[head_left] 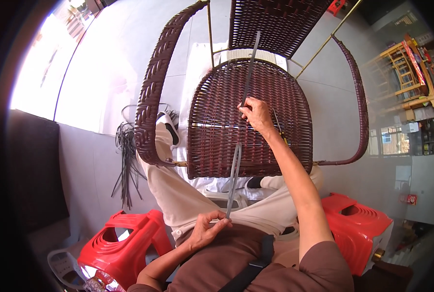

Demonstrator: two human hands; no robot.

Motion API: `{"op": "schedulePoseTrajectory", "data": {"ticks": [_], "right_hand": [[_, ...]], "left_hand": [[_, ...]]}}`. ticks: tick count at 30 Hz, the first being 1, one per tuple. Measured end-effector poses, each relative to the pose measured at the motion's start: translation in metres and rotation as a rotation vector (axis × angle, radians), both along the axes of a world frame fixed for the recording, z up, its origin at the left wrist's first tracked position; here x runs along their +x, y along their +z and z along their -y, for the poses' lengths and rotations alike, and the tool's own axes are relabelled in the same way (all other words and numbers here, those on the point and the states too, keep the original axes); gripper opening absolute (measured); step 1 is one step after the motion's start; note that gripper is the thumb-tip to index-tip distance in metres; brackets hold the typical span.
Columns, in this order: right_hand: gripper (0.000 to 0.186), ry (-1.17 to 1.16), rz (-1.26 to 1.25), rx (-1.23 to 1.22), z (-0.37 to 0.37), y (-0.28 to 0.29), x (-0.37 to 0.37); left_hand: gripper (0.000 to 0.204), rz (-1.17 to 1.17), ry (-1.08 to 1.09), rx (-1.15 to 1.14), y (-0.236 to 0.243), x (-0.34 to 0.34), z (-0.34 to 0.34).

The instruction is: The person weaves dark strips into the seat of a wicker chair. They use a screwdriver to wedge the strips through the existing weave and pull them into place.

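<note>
A dark brown woven chair [248,141] stands in front of me between my legs, its round seat facing up and its backrest [275,29] at the far side. Over the seat, my right hand [257,115] pinches a thin dark weaving strip [249,73], whose free length points away toward the backrest. Close to my waist, my left hand [208,229] has its fingers closed on a grey strip [234,177] that looks doubled and reaches up to the seat's near part. A tool with yellow and black handles [282,136] lies on the seat, partly hidden by my right forearm.
Wrapped armrests rise at the chair's left [153,82] and right [358,97]. Loose dark strips [127,165] lie in a bundle on the floor at left. Red plastic stools stand at left [122,243] and right [356,228]. Wooden furniture [404,73] is at far right.
</note>
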State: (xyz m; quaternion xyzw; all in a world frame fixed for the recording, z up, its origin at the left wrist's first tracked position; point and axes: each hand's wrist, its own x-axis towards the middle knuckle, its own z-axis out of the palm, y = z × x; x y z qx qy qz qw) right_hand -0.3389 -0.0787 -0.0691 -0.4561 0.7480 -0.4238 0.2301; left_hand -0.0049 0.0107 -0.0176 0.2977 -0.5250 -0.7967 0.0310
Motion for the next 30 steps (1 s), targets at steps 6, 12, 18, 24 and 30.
{"op": "schedulePoseTrajectory", "data": {"ticks": [6,12,18,24,30], "right_hand": [[0.006,-0.041,-0.109,-0.072,0.022,0.01,-0.012],[0.013,-0.135,-0.154,-0.186,0.065,0.032,-0.038],[0.012,-0.238,-0.194,-0.416,0.1,0.104,-0.085],[0.015,-0.237,0.055,-0.58,0.098,0.131,-0.099],[0.014,-0.259,0.341,0.033,0.005,0.048,-0.048]], "left_hand": [[0.02,-0.05,0.012,-0.191,0.015,-0.026,0.015],[0.019,-0.012,0.123,-0.178,0.01,-0.043,0.026],[0.019,-0.015,0.142,-0.305,-0.012,-0.085,0.046],[0.02,-0.097,0.245,-0.248,-0.048,-0.112,0.045],[0.021,-0.069,0.254,-0.224,-0.052,-0.106,0.04]]}}
